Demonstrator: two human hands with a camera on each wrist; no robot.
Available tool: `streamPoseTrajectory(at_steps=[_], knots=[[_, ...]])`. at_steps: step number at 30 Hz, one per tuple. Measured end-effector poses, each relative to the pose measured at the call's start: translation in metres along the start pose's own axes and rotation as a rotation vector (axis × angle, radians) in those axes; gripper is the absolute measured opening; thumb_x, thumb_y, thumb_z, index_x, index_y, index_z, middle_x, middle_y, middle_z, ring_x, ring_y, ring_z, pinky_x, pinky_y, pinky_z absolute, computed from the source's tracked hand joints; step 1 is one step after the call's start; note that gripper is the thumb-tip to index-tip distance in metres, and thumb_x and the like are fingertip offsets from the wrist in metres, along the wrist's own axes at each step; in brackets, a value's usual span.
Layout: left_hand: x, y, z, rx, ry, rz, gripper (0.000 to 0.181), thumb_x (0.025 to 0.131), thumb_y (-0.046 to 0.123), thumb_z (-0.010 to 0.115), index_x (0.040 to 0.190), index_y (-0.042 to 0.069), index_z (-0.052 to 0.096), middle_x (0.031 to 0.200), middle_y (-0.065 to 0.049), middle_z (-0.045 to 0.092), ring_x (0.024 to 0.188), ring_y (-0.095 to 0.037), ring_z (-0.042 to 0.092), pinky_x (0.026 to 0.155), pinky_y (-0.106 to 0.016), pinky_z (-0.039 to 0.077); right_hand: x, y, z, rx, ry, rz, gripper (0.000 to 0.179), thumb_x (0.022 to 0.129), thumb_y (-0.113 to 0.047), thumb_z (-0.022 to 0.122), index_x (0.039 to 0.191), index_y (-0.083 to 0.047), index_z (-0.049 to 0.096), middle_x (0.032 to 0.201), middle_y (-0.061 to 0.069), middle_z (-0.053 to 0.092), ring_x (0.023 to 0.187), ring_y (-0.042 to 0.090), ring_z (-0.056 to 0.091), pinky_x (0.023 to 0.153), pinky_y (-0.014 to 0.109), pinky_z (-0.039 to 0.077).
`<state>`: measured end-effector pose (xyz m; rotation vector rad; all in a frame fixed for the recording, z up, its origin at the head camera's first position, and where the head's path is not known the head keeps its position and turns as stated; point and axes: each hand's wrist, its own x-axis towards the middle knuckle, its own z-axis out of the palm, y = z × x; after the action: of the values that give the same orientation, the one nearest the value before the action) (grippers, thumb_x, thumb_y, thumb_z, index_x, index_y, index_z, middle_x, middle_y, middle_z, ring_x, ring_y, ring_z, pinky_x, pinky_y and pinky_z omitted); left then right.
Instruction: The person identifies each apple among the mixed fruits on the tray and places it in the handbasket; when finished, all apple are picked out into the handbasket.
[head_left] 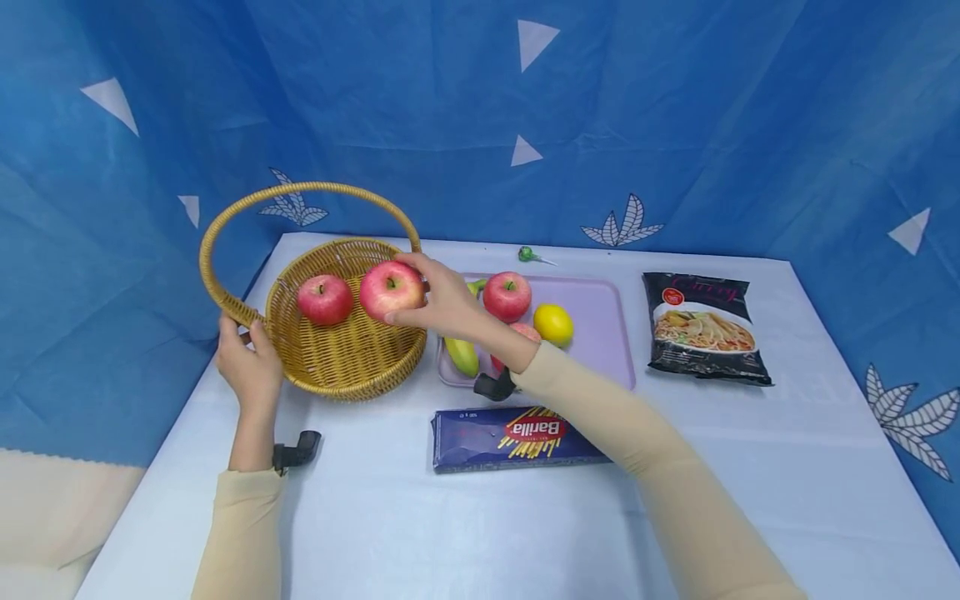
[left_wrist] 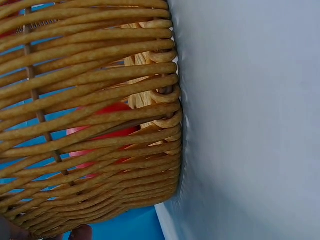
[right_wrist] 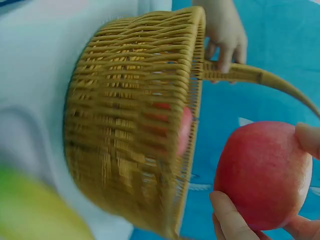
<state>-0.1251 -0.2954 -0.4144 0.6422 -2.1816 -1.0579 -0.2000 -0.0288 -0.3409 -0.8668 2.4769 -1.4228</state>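
My right hand grips a red apple by its side, above the right part of a wicker basket. In the right wrist view the held apple is beyond the basket's rim, with fingers and thumb around it. Another apple lies inside the basket at its left. My left hand grips the basket at the left, where the tall arched handle meets the rim. Through the weave in the left wrist view, the inside apple shows partly.
Right of the basket, a lilac tray bears a banana, two apples and a lemon. A blue Barilla pasta pack lies in front. A black noodle packet is at right, and a green lollipop behind the tray.
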Motion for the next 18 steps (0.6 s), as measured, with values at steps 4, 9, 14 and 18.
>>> streamPoseTrajectory(at_steps=[4,9,14,18], knots=[[0.0,0.0,-0.001,0.001,-0.004,0.007,0.037,0.106,0.024,0.039,0.136,0.005,0.048,0.131,-0.02,0.057,0.118,-0.038,0.054,0.097,-0.054,0.044,0.024,0.001,0.026,-0.097,0.029,0.012,0.08,0.077,-0.03,0.081,0.146,-0.013,0.043,0.138,0.006,0.055,0.122,0.021,0.055,0.099,0.033,0.047],[0.001,-0.001,0.0,-0.011,-0.001,0.025,0.037,0.105,0.023,0.041,0.136,0.004,0.049,0.131,-0.021,0.057,0.117,-0.038,0.054,0.096,-0.054,0.044,0.046,0.005,0.047,-0.129,0.08,0.04,0.077,0.079,-0.027,0.08,0.145,-0.009,0.044,0.138,0.007,0.056,0.125,0.022,0.054,0.105,0.034,0.044],[0.002,-0.001,0.0,-0.004,0.0,0.026,0.036,0.105,0.023,0.04,0.134,0.004,0.049,0.13,-0.021,0.057,0.116,-0.038,0.055,0.093,-0.051,0.045,0.061,0.014,0.065,-0.164,0.12,0.109,0.078,0.081,-0.028,0.079,0.146,-0.008,0.042,0.138,0.008,0.057,0.128,0.024,0.052,0.105,0.036,0.044],[0.002,-0.002,0.0,-0.003,0.002,0.024,0.036,0.105,0.022,0.041,0.134,0.003,0.05,0.13,-0.021,0.057,0.116,-0.038,0.055,0.094,-0.052,0.044,0.068,0.022,0.077,-0.195,0.138,0.168,0.076,0.081,-0.033,0.078,0.145,-0.011,0.042,0.133,0.008,0.058,0.125,0.024,0.054,0.1,0.035,0.048]])
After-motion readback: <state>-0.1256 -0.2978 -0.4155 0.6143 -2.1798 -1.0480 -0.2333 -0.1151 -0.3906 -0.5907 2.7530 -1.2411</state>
